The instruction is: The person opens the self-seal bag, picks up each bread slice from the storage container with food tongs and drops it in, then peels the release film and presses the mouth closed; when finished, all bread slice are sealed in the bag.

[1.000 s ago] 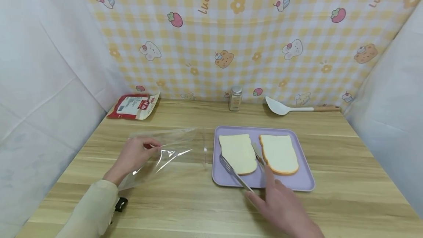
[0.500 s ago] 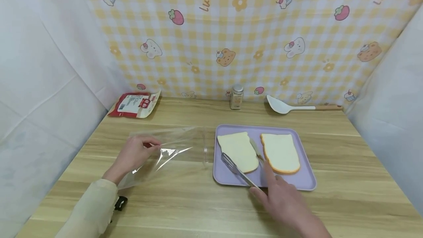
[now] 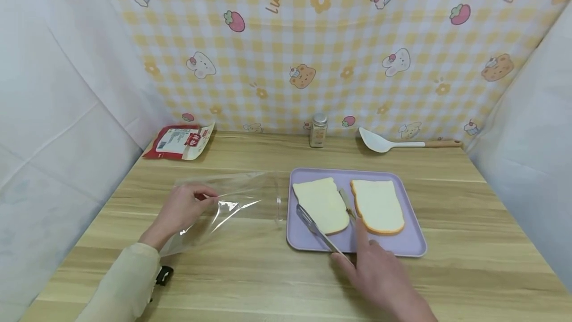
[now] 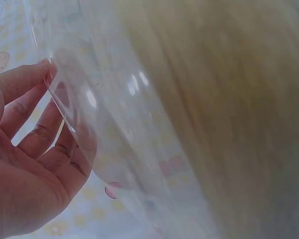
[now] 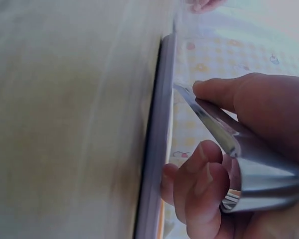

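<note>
My left hand (image 3: 180,212) pinches the edge of a clear plastic bag (image 3: 250,210) between thumb and forefinger; in the left wrist view the see-through film (image 4: 119,109) hangs from the fingertips. My right hand (image 3: 380,272) holds metal tongs (image 3: 322,237), whose two arms lie spread on either side of the left bread slice (image 3: 319,205). That slice sits slightly turned on a purple tray (image 3: 297,242). Beside it on the tray lies a second bread slice (image 3: 379,207). The right wrist view shows the bent end of the tongs (image 5: 269,184) against the palm.
At the back left lies a red and cream food packet (image 3: 180,142). A small seasoning jar (image 3: 319,132) stands by the checked cloth (image 3: 250,63). Behind the tray, to the right, rests a white spatula (image 3: 377,141) with a wooden handle. All stand on a wood-grain table (image 3: 250,282).
The left bread slice has turned a little anticlockwise between the tongs' arms, its top edge shifting left. The left hand and the bag have stayed in place.
</note>
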The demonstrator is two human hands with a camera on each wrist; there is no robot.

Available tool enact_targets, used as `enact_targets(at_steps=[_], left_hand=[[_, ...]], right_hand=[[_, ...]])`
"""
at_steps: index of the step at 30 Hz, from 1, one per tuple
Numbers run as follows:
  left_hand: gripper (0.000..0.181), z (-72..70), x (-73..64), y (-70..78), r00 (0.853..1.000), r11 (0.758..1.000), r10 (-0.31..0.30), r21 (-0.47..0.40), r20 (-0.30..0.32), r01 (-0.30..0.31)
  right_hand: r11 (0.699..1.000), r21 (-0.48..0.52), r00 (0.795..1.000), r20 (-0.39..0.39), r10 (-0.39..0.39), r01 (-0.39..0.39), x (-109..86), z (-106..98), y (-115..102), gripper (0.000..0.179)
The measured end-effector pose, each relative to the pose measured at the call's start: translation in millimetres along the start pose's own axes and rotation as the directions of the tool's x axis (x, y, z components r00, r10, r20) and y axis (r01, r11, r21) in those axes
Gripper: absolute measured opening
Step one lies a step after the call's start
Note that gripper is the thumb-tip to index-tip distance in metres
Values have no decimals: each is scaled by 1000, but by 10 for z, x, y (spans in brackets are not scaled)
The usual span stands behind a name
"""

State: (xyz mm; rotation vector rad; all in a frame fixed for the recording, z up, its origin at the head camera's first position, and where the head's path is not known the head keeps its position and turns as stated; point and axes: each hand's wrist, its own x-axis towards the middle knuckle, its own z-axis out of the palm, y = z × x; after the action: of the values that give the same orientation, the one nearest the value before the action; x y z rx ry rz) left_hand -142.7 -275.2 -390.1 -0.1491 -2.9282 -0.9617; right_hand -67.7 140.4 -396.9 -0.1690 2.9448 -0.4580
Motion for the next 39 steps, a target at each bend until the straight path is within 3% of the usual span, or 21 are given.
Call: enact_targets(at_steps=[9,17,23,31,39], left_hand=[[14,-17,12,6,1000,1000,-5,-8,8,5],[13,-35,6,21,1000,1000,-13,-1,10,13],[13,-32,3,10,1000,1000,-8,1,1,8],[13,-33,3,14,1000,1000,-18,14,-3,18],[13,-43,0,16,1000,1000,-8,8,5,8]], right_hand=[[997,-41,997,-54,-62,60,-21,49,32,87],[992,-63,993,-45,-108,105,-17,67,59,84],[991,-73,993,-24,-114,112,-2,72,54,82],[988,-52,988,-53,-147,144,-9,105,26,71],[987,-49,985,-69,-157,154,-32,71,75,73]])
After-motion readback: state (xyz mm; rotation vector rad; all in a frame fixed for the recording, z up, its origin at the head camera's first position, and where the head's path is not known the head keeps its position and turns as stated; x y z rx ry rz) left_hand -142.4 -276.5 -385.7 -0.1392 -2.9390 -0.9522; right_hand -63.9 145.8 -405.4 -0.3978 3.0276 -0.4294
